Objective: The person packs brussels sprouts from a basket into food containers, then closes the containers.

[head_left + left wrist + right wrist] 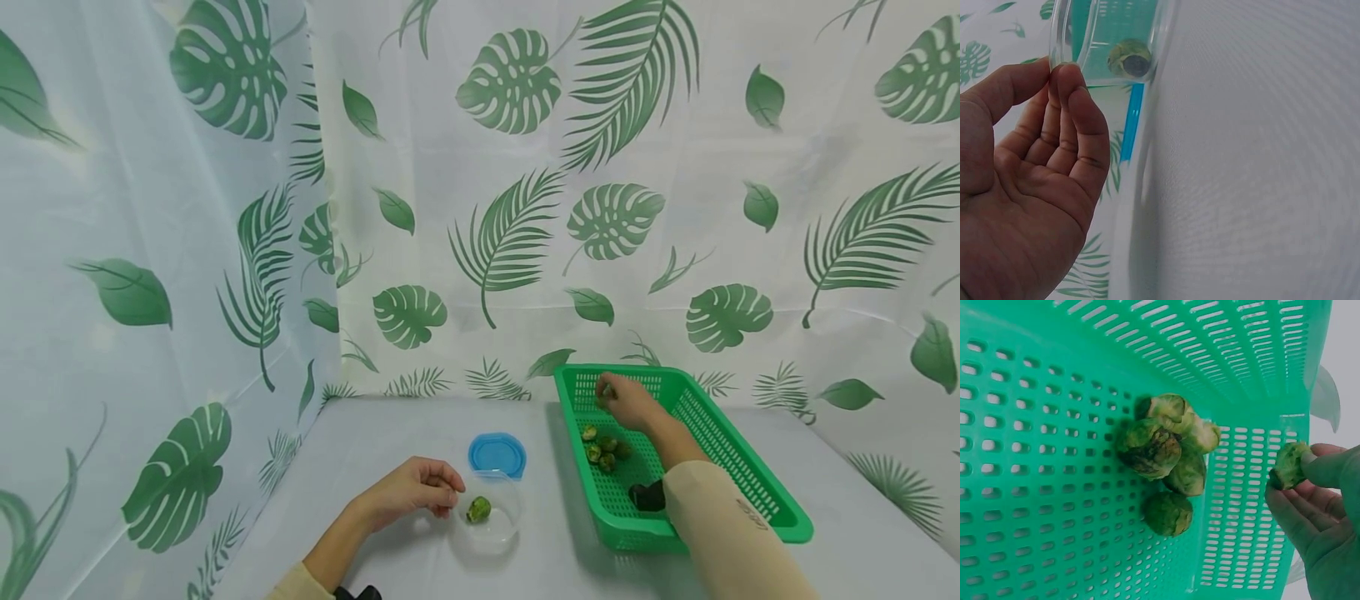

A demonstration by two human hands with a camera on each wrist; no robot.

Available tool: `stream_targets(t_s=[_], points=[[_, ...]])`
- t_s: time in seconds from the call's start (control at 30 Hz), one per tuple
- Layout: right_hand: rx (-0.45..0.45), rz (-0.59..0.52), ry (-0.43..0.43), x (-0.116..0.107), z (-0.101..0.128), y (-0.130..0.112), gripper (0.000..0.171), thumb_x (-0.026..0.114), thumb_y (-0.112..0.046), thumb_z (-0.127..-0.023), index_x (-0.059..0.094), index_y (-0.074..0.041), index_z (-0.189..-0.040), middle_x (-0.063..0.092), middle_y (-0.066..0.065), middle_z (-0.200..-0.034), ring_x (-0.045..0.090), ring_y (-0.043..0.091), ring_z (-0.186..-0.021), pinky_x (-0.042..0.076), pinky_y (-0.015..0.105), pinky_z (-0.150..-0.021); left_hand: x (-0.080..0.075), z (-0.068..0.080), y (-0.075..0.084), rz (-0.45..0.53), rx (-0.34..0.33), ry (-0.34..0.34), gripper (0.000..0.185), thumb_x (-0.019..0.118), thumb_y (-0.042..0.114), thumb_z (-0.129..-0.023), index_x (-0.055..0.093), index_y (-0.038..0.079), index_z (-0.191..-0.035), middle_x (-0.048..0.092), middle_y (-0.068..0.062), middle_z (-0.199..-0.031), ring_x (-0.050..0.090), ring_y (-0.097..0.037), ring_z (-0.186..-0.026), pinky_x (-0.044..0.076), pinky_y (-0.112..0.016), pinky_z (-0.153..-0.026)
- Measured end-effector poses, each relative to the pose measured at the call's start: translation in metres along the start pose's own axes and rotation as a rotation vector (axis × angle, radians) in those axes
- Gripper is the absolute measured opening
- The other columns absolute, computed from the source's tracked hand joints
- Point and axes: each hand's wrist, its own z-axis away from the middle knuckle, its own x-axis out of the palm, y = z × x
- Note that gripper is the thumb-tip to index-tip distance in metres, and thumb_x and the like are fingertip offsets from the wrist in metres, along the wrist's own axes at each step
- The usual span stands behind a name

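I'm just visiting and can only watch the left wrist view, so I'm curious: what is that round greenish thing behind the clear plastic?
Observer: A Brussels sprout lying in a clear tub; the left hand pinches the tub's rim.
Operator: And the blue strip?
Observer: That is a blue lid lying flat on the table just behind the tub.
Operator: What is the other hand doing?
Observer: The right hand holds another sprout piece in its fingertips over a green basket, where five more sprouts lie.

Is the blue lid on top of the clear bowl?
No, the blue lid lies flat on the table behind the clear bowl, which is open with one sprout inside.
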Motion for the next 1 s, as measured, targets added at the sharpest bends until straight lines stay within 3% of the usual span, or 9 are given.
stream_targets(t_s=[0.13,0.43,1.0], points=[[-0.024,-0.004,0.047,-0.001,-0.003,-0.004,0.02,0.058,-0.009,-0.106,0.062,0.001,-0.122,0.066,0.02,-0.107,0.063,0.028,-0.089,0.052,0.045,-0.075,0.0,0.001,0.0,0.002,-0.001,0.001,0.028,0.067,0.008,-0.099,0.065,-0.012,-0.12,0.072,-0.003,-0.092,0.066,-0.011,-0.079,0.058,-0.028,-0.075],[-0.095,-0.029,0.116,-0.004,-0.011,-0.02,0.017,0.057,-0.008,-0.106,0.062,-0.002,-0.121,0.065,0.025,-0.119,0.064,0.045,-0.112,0.055,0.056,-0.087,-0.001,-0.001,-0.002,0.002,0.001,0.002,0.03,0.067,0.008,-0.099,0.064,-0.012,-0.12,0.073,-0.002,-0.091,0.067,-0.011,-0.079,0.058,-0.028,-0.075],[-0.23,-0.073,0.225,-0.011,-0.014,-0.057,0.014,0.058,-0.006,-0.105,0.064,-0.005,-0.118,0.065,0.017,-0.116,0.065,0.04,-0.114,0.055,0.056,-0.094,-0.001,-0.002,-0.003,0.0,0.002,0.002,0.031,0.068,0.01,-0.098,0.064,-0.012,-0.12,0.072,-0.003,-0.091,0.066,-0.011,-0.078,0.057,-0.028,-0.074]])
